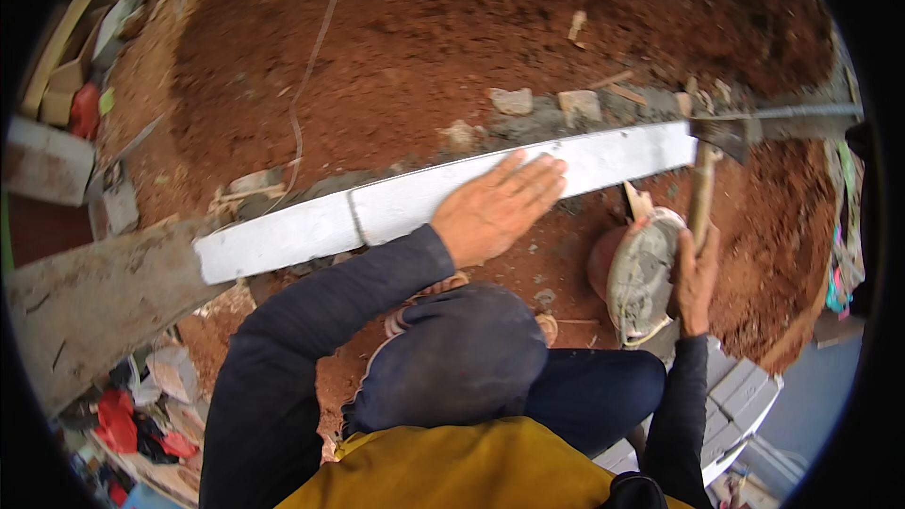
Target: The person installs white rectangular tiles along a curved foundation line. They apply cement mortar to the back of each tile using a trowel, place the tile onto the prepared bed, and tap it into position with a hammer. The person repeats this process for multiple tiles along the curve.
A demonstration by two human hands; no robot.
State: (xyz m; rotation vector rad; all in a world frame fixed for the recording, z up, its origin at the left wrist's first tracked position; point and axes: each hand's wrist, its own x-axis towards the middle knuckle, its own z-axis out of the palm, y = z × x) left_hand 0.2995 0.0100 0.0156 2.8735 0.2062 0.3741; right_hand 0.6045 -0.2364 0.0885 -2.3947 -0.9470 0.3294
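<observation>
A row of white blocks (283,236) lies end to end on grey mortar (547,123), with a joint showing left of my left hand. My left hand (504,207) rests flat on the block right of that joint, palm down, fingers stretched out. My right hand (696,278) is wrapped round the wooden handle of a hammer (700,193). Its dark metal head is at the row's right end; whether it touches the block I cannot tell. Just left of that hand stands a rounded container of wet grey mortar (646,278), with a pale pointed piece (638,198) at its far edge.
Red-brown soil (424,38) spreads beyond the row. Broken block pieces (512,101) lie along its far side. A concrete slab (104,292) meets its left end. Pale blocks (740,396) are stacked at the lower right. A thin cord (316,47) trails over the soil.
</observation>
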